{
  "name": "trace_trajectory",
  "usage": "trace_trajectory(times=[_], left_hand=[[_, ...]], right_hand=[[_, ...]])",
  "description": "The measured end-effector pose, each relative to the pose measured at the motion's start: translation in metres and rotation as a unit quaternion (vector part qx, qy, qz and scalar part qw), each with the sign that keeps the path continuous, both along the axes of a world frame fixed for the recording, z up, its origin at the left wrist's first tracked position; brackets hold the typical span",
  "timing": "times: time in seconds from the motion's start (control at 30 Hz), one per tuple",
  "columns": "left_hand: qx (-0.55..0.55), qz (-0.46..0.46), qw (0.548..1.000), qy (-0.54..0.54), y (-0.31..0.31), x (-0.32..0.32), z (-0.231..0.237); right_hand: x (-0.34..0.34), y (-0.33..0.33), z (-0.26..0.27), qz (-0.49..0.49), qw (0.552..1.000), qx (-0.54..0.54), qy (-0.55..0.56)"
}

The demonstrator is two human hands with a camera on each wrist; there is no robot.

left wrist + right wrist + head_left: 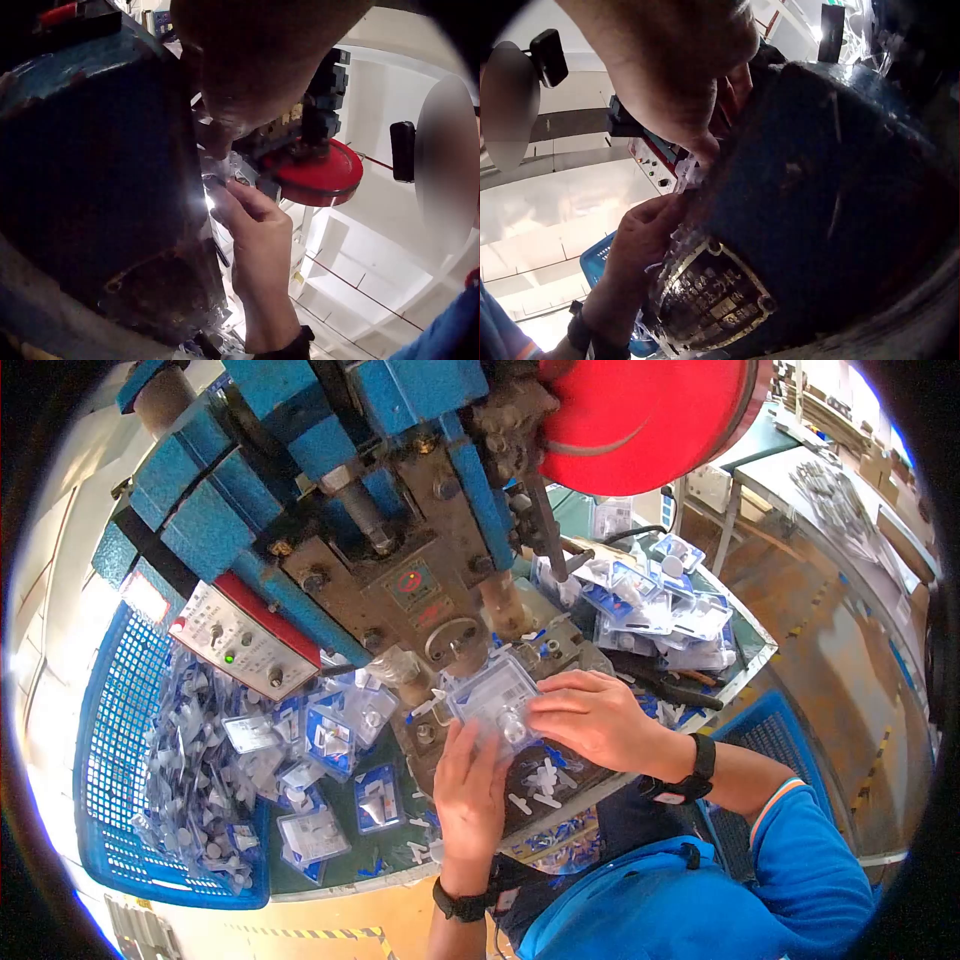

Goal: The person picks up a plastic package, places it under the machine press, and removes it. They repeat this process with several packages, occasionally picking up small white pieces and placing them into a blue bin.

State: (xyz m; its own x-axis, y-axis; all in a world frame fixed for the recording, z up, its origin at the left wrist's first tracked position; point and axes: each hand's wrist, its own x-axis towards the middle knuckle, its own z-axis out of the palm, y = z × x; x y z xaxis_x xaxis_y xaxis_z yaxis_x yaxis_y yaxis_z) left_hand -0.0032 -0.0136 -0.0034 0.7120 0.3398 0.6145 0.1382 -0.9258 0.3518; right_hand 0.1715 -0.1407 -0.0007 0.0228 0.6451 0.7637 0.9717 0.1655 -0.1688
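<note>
Under the press head, a clear plastic package (492, 695) with a white round piece inside is held between both hands. The left hand (470, 790) has its fingers on the near left edge; in the right wrist view, the left hand's (641, 236) thumb and fingers pinch that edge. From the right, the right hand (592, 720) grips the package's other side, its fingertips beside the round piece. The left wrist view shows the right hand (261, 244) with thumb and finger together at the plastic. The package's underside is hidden.
A blue basket (108, 730) full of packages stands at left, with loose packages (378, 798) beside it. More packages (660, 605) are piled at right. Small white and blue pieces (545, 780) lie before the press (415, 585). A control box (245, 640) sits at its left.
</note>
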Motion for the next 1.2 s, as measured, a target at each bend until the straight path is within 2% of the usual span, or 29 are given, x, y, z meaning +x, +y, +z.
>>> trace_trajectory(times=[1.2], left_hand=[[0.010, -0.031, 0.998, 0.048, 0.009, 0.002, 0.019]], right_hand=[[-0.004, 0.004, -0.004, -0.018, 1.000, -0.005, 0.008]])
